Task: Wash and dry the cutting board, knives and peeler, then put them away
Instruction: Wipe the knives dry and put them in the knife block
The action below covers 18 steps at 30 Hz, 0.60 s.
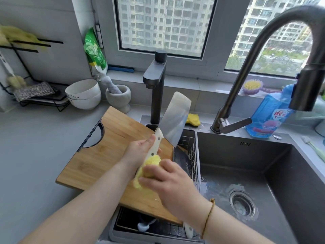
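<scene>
Steel cleaver, cream riveted handle gripped by left hand; right hand clutches yellow scrubber.

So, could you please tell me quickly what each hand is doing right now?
Left hand: closed around the cleaver's white handle.
Right hand: gripping a yellow scrubber, pressed against that handle.

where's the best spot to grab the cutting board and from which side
Take the cutting board by the dark handle bar across the cutout at its left end, fingers through the hole, coming from the counter side. The board lies flat with that end clear on the counter; the other end sits over the sink rack, beneath the cleaver being scrubbed.
</scene>
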Available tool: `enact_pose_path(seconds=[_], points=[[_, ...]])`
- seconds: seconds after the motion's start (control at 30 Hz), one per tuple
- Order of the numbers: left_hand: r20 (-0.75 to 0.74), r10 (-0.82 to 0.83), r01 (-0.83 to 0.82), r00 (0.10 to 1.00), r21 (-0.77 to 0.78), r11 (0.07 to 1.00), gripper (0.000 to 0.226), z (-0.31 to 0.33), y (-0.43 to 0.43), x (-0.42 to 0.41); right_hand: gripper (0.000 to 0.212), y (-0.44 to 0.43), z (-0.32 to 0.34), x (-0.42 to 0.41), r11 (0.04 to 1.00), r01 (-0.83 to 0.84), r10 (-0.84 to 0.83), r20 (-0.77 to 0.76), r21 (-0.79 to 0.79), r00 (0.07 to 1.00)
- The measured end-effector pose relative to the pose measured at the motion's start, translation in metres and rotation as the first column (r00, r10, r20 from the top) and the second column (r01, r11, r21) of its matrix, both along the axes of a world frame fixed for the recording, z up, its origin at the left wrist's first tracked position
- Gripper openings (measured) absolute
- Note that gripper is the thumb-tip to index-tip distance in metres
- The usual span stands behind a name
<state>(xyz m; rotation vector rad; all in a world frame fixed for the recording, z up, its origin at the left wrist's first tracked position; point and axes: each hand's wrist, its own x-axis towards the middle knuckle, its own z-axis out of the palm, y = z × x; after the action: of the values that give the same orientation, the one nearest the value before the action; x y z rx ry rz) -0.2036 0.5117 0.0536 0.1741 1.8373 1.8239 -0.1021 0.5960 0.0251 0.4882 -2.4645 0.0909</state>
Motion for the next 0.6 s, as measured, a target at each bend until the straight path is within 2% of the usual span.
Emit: enact_pose_path(seconds=[0.07,0.13,0.17,0.2,0.23,0.27,0.33,0.4,0.47,0.53,0.6], points=[[0.012,-0.006,0.006,1.000,0.020,1.000,0.036,-0.001,-0.003,-0.001,0.046,0.015,0.003,-0.008,0.996,0.074,-0.076,-0.036,-0.060,0.996],[0.045,-0.024,0.021,0.999,0.063,0.998,0.027,0.000,-0.006,-0.002,0.046,0.029,0.012,-0.012,0.922,0.213,-0.236,-0.036,-0.322,0.971],[0.055,-0.044,0.040,0.997,0.082,0.996,0.022,0.001,-0.009,-0.004,0.042,0.033,0.021,-0.013,0.791,0.293,-0.315,0.053,-0.537,0.948],[0.052,-0.077,0.072,0.996,0.087,0.994,0.017,0.001,-0.011,-0.004,0.036,0.036,0.030,-0.014,0.593,0.360,-0.321,0.199,-0.720,0.926],[0.037,-0.113,0.110,0.993,0.083,0.990,0.014,0.001,-0.012,-0.005,0.029,0.039,0.038,-0.015,0.383,0.419,-0.253,0.343,-0.823,0.905],[0.014,-0.146,0.145,0.989,0.071,0.987,0.011,0.001,-0.012,-0.004,0.025,0.041,0.045,-0.017,0.206,0.472,-0.164,0.445,-0.857,0.880],[-0.054,-0.191,0.192,0.980,0.013,0.981,0.007,0.001,-0.011,-0.001,0.012,0.043,0.052,-0.023,0.048,0.541,-0.038,0.540,-0.839,0.841],[-0.139,-0.220,0.209,0.966,-0.093,0.974,0.007,0.001,-0.009,0.004,0.029,0.040,0.054,-0.032,0.027,0.599,0.023,0.599,-0.800,0.800],[-0.226,-0.270,0.234,0.936,-0.176,0.956,0.007,0.002,-0.008,0.011,0.037,0.037,0.055,-0.042,0.062,0.651,0.035,0.654,-0.756,0.756],[-0.300,-0.312,0.250,0.901,-0.228,0.941,0.013,0.003,-0.008,0.016,0.032,0.038,0.052,-0.048,0.045,0.671,0.018,0.672,-0.740,0.740],[-0.336,-0.328,0.242,0.883,-0.273,0.931,0.016,0.002,-0.009,0.018,0.015,0.040,0.049,-0.049,0.033,0.675,-0.010,0.676,-0.737,0.737]])
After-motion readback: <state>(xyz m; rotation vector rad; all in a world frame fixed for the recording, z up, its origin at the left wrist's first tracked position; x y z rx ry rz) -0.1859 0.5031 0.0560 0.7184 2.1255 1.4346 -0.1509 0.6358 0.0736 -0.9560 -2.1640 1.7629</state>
